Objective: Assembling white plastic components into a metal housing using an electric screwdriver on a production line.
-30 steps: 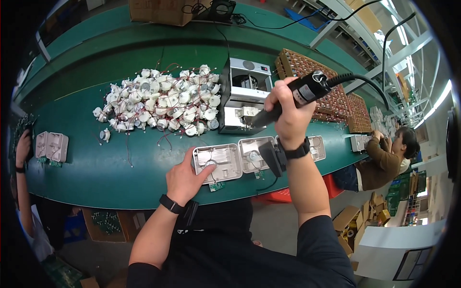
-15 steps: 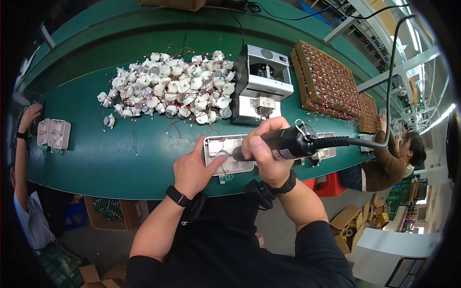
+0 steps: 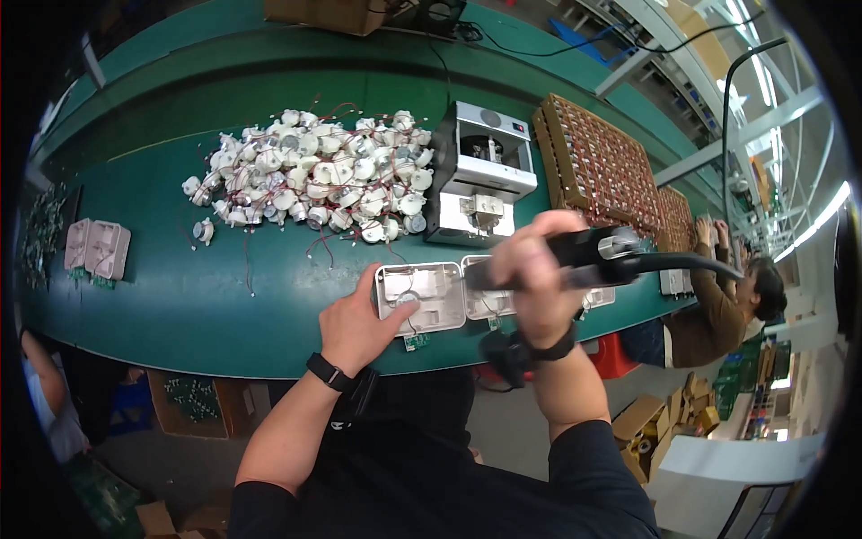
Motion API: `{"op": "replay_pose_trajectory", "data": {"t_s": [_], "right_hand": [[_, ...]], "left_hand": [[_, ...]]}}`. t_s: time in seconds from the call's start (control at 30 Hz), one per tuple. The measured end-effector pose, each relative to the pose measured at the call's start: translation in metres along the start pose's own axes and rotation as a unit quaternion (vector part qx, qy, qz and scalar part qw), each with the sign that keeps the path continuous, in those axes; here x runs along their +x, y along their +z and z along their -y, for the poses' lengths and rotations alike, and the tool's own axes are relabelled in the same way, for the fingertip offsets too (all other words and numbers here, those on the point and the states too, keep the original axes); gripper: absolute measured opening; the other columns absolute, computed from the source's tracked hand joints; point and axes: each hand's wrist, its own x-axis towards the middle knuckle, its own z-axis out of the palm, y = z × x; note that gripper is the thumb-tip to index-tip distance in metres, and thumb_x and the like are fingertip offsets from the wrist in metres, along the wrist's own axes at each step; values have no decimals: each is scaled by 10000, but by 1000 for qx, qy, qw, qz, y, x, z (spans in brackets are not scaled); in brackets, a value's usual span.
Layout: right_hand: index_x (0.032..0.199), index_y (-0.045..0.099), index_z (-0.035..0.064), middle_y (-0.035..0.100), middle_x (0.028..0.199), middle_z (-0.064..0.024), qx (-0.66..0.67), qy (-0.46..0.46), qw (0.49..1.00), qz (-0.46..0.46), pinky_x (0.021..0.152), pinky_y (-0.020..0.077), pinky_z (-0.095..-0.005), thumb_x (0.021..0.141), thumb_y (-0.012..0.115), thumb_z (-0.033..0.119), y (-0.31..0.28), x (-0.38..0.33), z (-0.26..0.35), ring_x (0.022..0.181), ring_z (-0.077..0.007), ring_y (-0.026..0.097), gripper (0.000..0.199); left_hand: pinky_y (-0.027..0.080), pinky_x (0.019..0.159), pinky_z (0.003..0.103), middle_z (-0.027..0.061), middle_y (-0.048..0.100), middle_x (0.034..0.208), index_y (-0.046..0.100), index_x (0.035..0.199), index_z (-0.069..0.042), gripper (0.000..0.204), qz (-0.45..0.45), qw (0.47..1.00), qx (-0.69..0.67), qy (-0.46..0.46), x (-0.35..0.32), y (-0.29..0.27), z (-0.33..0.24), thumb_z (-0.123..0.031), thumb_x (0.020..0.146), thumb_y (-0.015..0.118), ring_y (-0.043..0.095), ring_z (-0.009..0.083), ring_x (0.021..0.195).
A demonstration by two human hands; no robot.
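Note:
My left hand (image 3: 357, 322) grips the left end of a white plastic housing (image 3: 446, 316), its thumb reaching inside over a small round part (image 3: 409, 298) with thin wires. A green circuit board (image 3: 417, 342) pokes out at the housing's near edge. Blurred by motion, my right hand (image 3: 541, 283) is closed around a black corded electric screwdriver (image 3: 584, 256), whose tip end points left. Beneath that tool lies a second white housing half (image 3: 485, 305), partly hidden by the hand and driver.
White motors with red wires (image 3: 314, 171) lie piled beyond my hands. A black-and-silver bench machine (image 3: 485, 166) stands right of them, beside stacked brown trays (image 3: 602, 157). More housings (image 3: 97, 249) sit at left. A co-worker (image 3: 718, 310) is at the right; another person's arm (image 3: 43, 373) shows at left.
My right hand and the screwdriver have moved right, off the left housing, uncovering its inside. My left hand keeps its hold. The left co-worker's hand has drawn back from the table.

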Motion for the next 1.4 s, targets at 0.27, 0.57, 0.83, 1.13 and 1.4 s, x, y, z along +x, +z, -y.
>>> {"op": "replay_pose_trajectory", "data": {"t_s": [0.27, 0.57, 0.83, 1.13, 1.4], "right_hand": [[996, 486, 23, 521, 707, -65, -46, -82, 993, -68, 575, 478, -336, 962, 567, 63, -30, 64, -11, 576, -169, 525, 96], [1043, 460, 43, 526, 717, -69, 30, 30, 999, 14, 579, 476, -353, 949, 592, 97, 8, 11, 3, 594, -177, 529, 170], [1063, 398, 57, 548, 755, -89, -32, 41, 977, 205, 629, 491, -352, 922, 605, 45, 41, -19, -22, 644, -160, 538, 250], [991, 557, 19, 698, 756, -55, -76, 40, 982, 167, 640, 532, -240, 828, 781, 71, 43, -39, -47, 681, -72, 651, 282], [1066, 431, 35, 634, 798, -102, -131, -29, 974, 185, 609, 509, -278, 917, 596, -39, 39, -17, -21, 646, -140, 601, 234]], "left_hand": [[559, 700, 468, 148, 743, 839, 460, 1452, -132, 862, -30, 999, 9, 25, -2, 4, -2, -595, 787, 752, 728, 372, 804], [559, 654, 468, 181, 735, 822, 471, 1374, -83, 796, -33, 999, 2, 33, -2, 11, 5, -555, 801, 756, 725, 372, 745], [558, 650, 480, 178, 732, 819, 445, 1356, -83, 768, -14, 1000, -16, 15, 1, 1, 0, -516, 803, 756, 725, 374, 756], [558, 670, 490, 188, 738, 891, 429, 1340, -81, 764, -2, 999, -38, 25, -3, 3, 7, -492, 788, 761, 725, 379, 802], [546, 660, 484, 167, 731, 820, 453, 1372, -78, 843, -33, 998, 2, 55, 1, 1, 1, -559, 761, 778, 722, 374, 786]]}}
